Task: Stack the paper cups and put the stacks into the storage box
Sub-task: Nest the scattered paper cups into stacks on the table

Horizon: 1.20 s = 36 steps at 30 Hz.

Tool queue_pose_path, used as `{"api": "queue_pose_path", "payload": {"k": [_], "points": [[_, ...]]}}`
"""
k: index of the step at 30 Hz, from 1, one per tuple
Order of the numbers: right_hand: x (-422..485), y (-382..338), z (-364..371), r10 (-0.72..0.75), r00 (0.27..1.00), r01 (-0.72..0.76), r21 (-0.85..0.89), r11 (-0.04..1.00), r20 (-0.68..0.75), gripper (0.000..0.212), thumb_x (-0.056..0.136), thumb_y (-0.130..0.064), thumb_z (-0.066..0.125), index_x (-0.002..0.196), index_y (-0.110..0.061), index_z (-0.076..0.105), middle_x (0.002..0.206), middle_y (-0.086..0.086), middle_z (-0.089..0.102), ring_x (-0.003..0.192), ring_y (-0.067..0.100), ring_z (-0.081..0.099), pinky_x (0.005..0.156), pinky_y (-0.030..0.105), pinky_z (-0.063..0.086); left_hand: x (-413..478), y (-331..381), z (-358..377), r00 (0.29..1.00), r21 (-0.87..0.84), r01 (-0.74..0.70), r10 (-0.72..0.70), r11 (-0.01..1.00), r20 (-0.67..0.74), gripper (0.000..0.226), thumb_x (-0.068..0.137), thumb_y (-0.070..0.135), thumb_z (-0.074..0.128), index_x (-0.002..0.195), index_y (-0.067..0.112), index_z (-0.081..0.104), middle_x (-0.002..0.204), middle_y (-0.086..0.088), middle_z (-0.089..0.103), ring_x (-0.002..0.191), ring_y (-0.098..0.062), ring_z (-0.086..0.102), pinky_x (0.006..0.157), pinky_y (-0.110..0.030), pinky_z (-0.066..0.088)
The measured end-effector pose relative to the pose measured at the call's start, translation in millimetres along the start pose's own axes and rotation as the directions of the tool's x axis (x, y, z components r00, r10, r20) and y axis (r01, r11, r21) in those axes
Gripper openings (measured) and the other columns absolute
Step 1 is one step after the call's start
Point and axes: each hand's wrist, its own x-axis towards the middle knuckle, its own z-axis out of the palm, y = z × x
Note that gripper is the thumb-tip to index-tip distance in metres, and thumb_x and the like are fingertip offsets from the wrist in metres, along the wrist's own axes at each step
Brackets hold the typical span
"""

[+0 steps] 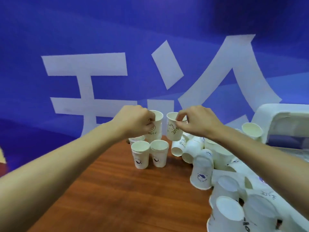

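The near and left parts of the table (103, 195) are left bare, so open passage is offered there. Mid-table is blocked by two upright stacks (149, 154). The right side is crowded by a heap of cups (202, 166), some overturned, reaching to the near right corner. At the far right, room is taken by a white box (284, 121).
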Motion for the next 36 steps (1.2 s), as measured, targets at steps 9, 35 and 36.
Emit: {"api": "queue_pose_path", "payload": {"k": [9, 35, 36], "points": [[21, -35, 51, -0.164, 0.978, 0.180, -0.127, 0.975, 0.125, 0.023, 0.093, -0.046, 0.054, 0.099, -0.034, 0.073, 0.097, -0.011, 0.073, 0.092, 0.018, 0.066, 0.068, 0.033, 0.050, -28, -40, 43, 0.997, -0.053, 0.065, -0.063, 0.996, 0.047, 0.019, 0.094, 0.039, 0.053, 0.099, 0.029, 0.068, 0.094, 0.008, 0.072, 0.078, -0.019, 0.062, 0.058, -0.029, 0.047], [17, -23, 99, -0.165, 0.841, 0.208, -0.025, 0.978, 0.516, 0.019, 0.096, -0.040, 0.060, 0.095, -0.030, 0.075, 0.087, -0.007, 0.073, 0.070, 0.014, 0.054, 0.063, 0.030, 0.046, -31, -24, 111, 0.920, -0.395, 0.183, -0.015, 0.900, 0.392, 0.023, 0.097, 0.034, 0.060, 0.103, 0.019, 0.076, 0.097, 0.001, 0.074, 0.081, -0.014, 0.060, 0.065, -0.027, 0.046], [17, -24, 99, -0.159, 0.839, 0.208, -0.037, 0.977, 0.520, 0.018, 0.096, -0.038, 0.060, 0.086, -0.030, 0.073, 0.079, -0.007, 0.070, 0.069, 0.015, 0.054, 0.063, 0.032, 0.049, -31, -24, 111, 0.919, -0.403, 0.190, -0.018, 0.895, 0.393, 0.023, 0.097, 0.033, 0.060, 0.103, 0.018, 0.076, 0.096, 0.001, 0.073, 0.080, -0.013, 0.059, 0.064, -0.025, 0.044]]}}
